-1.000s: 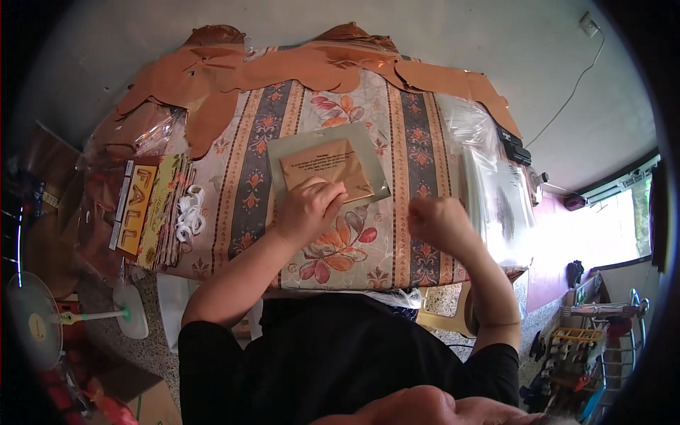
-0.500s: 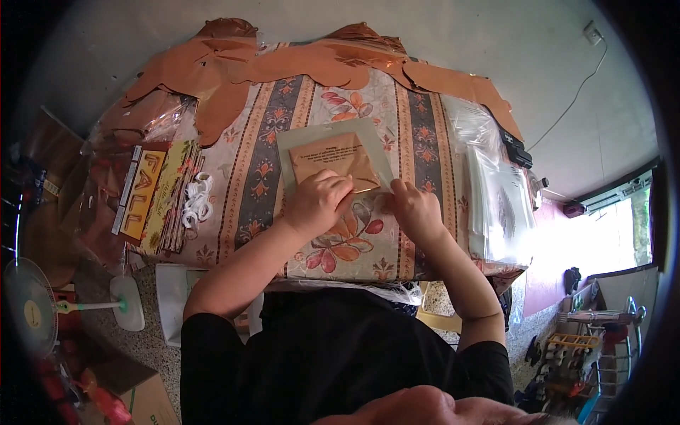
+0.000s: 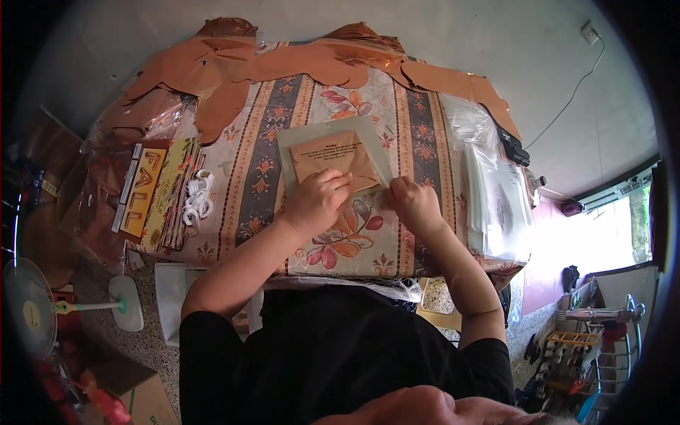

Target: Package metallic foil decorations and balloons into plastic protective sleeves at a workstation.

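Just ahead of both hands lies the brown card (image 3: 333, 157) on a clear sleeve (image 3: 379, 145), long axis crosswise; left hand (image 3: 316, 203) presses flat on it, nearer; right hand (image 3: 413, 203) pinches the sleeve's near corner.

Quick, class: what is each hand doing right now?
Left hand: fingers curled, pressing down on the brown card.
Right hand: closed, pinching the lower right corner of the grey-green backing sheet.

The person wears a plain black short-sleeved top that fills the lower middle of the frame, its fabric smooth and unmarked. The sleeves end near the upper arm, one at the lower left, one at the lower right. Both forearms are bare down to the left hand (image 3: 315, 205) and the right hand (image 3: 414, 205), with no watch, ring or glove visible. Fingers look short and rounded, nails unpainted as far as shows
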Action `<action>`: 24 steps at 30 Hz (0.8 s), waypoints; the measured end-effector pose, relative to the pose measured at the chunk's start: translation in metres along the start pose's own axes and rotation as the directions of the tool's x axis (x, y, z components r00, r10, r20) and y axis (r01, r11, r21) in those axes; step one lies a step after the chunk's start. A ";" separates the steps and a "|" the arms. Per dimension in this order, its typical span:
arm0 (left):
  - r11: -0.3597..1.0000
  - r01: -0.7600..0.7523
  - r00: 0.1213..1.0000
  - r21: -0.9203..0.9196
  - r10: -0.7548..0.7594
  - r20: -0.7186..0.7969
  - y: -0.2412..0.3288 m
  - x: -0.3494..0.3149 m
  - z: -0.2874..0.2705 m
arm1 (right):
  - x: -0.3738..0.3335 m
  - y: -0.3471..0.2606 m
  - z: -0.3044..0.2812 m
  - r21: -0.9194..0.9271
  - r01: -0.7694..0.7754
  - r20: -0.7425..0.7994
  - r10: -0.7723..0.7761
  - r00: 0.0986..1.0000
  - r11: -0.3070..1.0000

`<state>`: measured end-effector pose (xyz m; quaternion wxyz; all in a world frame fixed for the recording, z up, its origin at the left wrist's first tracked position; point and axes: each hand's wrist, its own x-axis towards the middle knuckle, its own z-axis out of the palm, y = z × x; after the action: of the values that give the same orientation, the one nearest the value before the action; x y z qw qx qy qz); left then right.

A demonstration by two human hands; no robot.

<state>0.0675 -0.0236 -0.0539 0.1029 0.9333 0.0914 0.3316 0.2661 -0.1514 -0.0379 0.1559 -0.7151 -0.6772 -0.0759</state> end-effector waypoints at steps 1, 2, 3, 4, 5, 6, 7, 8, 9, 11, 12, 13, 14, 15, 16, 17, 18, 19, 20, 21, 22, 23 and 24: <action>1.000 -0.003 1.000 -0.006 0.003 0.012 0.001 0.000 -0.001 | 0.002 0.003 0.004 -0.024 0.025 -0.017 -0.025 1.000 0.999; 1.000 -0.001 1.000 -0.011 0.002 0.025 0.001 0.000 -0.002 | 0.004 0.003 0.006 -0.046 0.053 -0.032 -0.054 0.998 0.998; 1.000 0.000 1.000 -0.008 0.000 0.025 0.001 -0.001 -0.001 | 0.004 0.002 0.003 -0.045 0.055 -0.033 -0.057 0.998 0.997; 0.999 0.021 1.000 -0.025 -0.021 0.022 0.000 -0.002 0.000 | 0.005 0.000 -0.002 -0.010 0.113 -0.080 -0.114 0.990 0.994; 0.998 0.042 0.999 -0.043 -0.041 0.018 0.000 -0.002 -0.001 | 0.005 0.000 -0.005 0.021 0.172 -0.129 -0.168 0.977 0.985; 0.998 0.043 0.999 -0.041 -0.042 0.018 0.000 0.000 -0.002 | 0.002 0.001 -0.004 0.022 0.174 -0.129 -0.170 0.977 0.984; 0.994 0.085 0.996 -0.074 -0.083 0.028 0.001 0.002 -0.005 | -0.003 0.003 -0.002 0.072 0.164 -0.168 -0.151 0.974 0.984; 0.986 0.126 0.992 -0.106 -0.123 0.040 0.002 0.004 -0.006 | -0.006 0.002 -0.003 0.123 0.157 -0.204 -0.130 0.970 0.980; 0.986 0.128 0.991 -0.105 -0.124 0.039 0.002 0.004 -0.006 | -0.010 -0.002 -0.005 0.124 0.158 -0.204 -0.131 0.970 0.980; 0.982 0.114 0.993 -0.153 -0.117 -0.013 0.002 0.005 -0.004 | -0.013 -0.013 -0.011 0.064 0.239 -0.136 -0.229 0.964 0.969; 0.982 0.112 0.993 -0.154 -0.115 -0.011 0.002 0.005 -0.004 | -0.012 -0.016 -0.006 0.070 0.254 -0.177 -0.238 0.955 0.965; 0.983 0.110 0.994 -0.146 -0.113 -0.013 0.001 0.004 -0.004 | -0.010 -0.019 -0.005 0.070 0.250 -0.177 -0.235 0.956 0.966; 0.985 0.107 0.994 -0.138 -0.110 -0.015 0.001 0.004 -0.004 | -0.006 -0.021 -0.004 0.050 0.217 -0.129 -0.209 0.969 0.975; 0.985 0.105 0.994 -0.139 -0.108 -0.012 0.001 0.004 -0.004 | -0.003 -0.022 -0.003 0.028 0.185 -0.083 -0.182 0.980 0.982; 0.986 0.105 0.994 -0.127 -0.108 -0.013 0.003 0.005 -0.005 | -0.002 -0.022 0.001 0.010 0.150 -0.031 -0.150 0.988 0.989; 0.988 0.107 0.994 -0.112 -0.110 -0.015 0.003 0.005 -0.006 | -0.001 -0.021 0.003 0.011 0.150 -0.032 -0.150 0.988 0.989; 0.988 0.107 0.994 -0.111 -0.109 -0.015 0.003 0.005 -0.005 | -0.001 -0.020 0.004 0.012 0.146 -0.018 -0.145 0.989 0.989; 0.988 0.102 0.994 -0.115 -0.106 -0.025 0.004 0.005 -0.004 | 0.000 -0.020 0.005 0.013 0.141 -0.004 -0.141 0.990 0.990; 0.988 0.101 0.994 -0.119 -0.105 -0.035 0.004 0.005 -0.003 | 0.000 -0.020 0.005 0.015 0.143 -0.004 -0.143 0.990 0.990; 0.988 0.104 0.994 -0.117 -0.108 -0.035 0.003 0.004 -0.003 | -0.001 -0.020 0.004 0.039 0.155 -0.014 -0.154 0.988 0.987; 0.992 0.083 0.996 -0.097 -0.085 -0.021 0.002 0.002 -0.003 | -0.001 -0.020 0.003 0.062 0.166 -0.025 -0.165 0.986 0.984; 0.995 0.062 0.998 -0.077 -0.062 -0.006 0.001 0.001 -0.003 | -0.002 -0.020 0.002 0.064 0.168 -0.024 -0.166 0.986 0.984; 0.995 0.065 0.998 -0.075 -0.065 -0.005 0.001 0.001 -0.004 | -0.003 -0.021 0.002 0.075 0.178 -0.052 -0.175 0.983 0.981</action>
<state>0.0655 -0.0236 -0.0504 0.1481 0.9240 0.1096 0.3350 0.2452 -0.1528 -0.0378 0.1921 -0.6435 -0.7367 -0.0786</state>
